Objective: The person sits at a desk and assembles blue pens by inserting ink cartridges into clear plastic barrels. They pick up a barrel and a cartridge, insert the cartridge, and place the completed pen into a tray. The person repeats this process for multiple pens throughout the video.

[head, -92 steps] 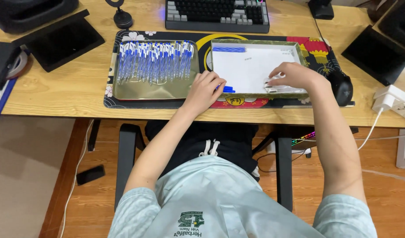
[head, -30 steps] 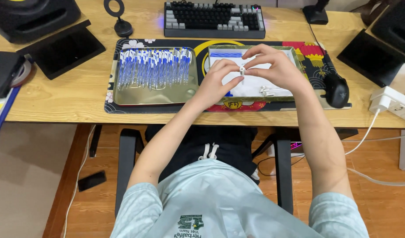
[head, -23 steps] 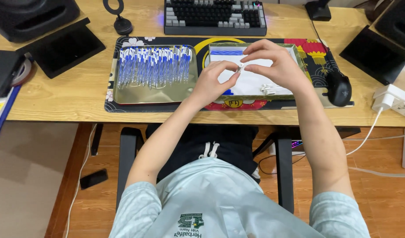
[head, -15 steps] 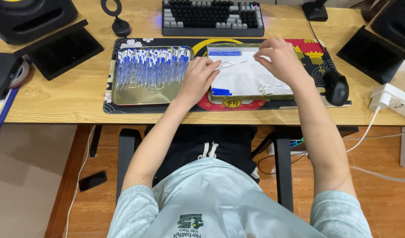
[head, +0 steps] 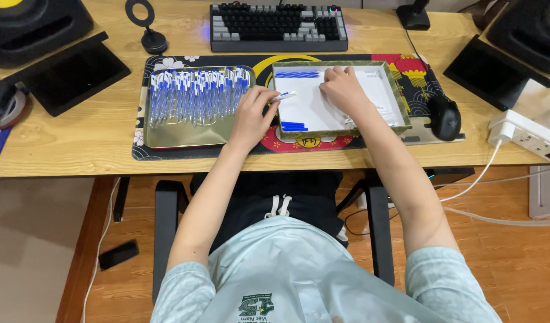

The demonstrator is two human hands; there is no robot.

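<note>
Left hand [head: 251, 115]: closed on a pen [head: 285, 96], pinched at the fingertips; resting on the mat between the two trays.
Pen: white barrel with blue cap, held nearly level, its tip poking right from the left hand over the left wall of the right tray [head: 400, 113].
Right hand [head: 342, 90]: palm down inside the right tray, fingers spread loosely toward the far wall; holding nothing visible, fingertips touching or just above the white floor, cannot tell which.
Right tray: olive rim, white inside, under the right hand.
Blue caps [head: 297, 75]: a row at the far left corner of the right tray, just left of the right hand's fingertips.
More caps [head: 293, 126]: a short blue pair at the near left corner, just right of the left hand's wrist.
Clear parts [head: 379, 113]: thin pieces lying in the right tray, right of the right hand; too small to tell apart.
Left tray [head: 185, 136]: gold, just left of the left hand.
Pens [head: 194, 93]: many, blue and white, laid side by side in the far half of the left tray.
Mat [head: 142, 134]: dark, patterned, under both trays on the desk [head: 77, 146].
Keyboard [head: 278, 27]: beyond both hands.
Mouse [head: 445, 116]: black, well right of the right hand.
</note>
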